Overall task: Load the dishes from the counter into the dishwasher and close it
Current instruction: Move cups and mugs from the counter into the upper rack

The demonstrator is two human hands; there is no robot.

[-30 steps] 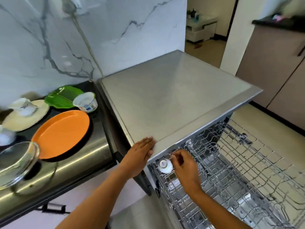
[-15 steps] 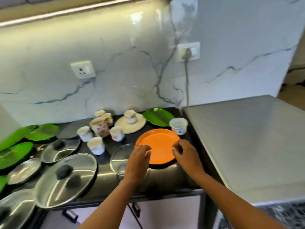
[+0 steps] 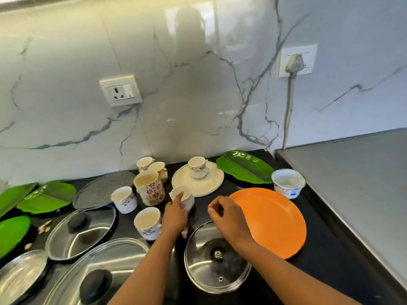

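My left hand (image 3: 175,213) grips a small white cup (image 3: 184,198) at its rim, a finger inside it, on the black counter (image 3: 326,258). My right hand (image 3: 229,216) hovers with fingers curled and nothing in it, between that cup and the orange plate (image 3: 273,219). Several floral cups (image 3: 149,188) stand to the left. A cream plate (image 3: 198,180) behind carries a cup (image 3: 197,166). An upturned glass lid (image 3: 217,256) lies under my right forearm. The dishwasher top (image 3: 356,172) is at the right; its racks are out of view.
A white tub (image 3: 288,182) and a green leaf-shaped plate (image 3: 244,167) sit behind the orange plate. More green plates (image 3: 44,197), steel and glass lids (image 3: 81,232) fill the left counter. A plug and cord (image 3: 290,84) hang on the marble wall.
My view swung from the dishwasher rack to the counter. My left hand went forward from the orange plate's edge and closed on the small white cup; my right hand drew in above the glass lid.
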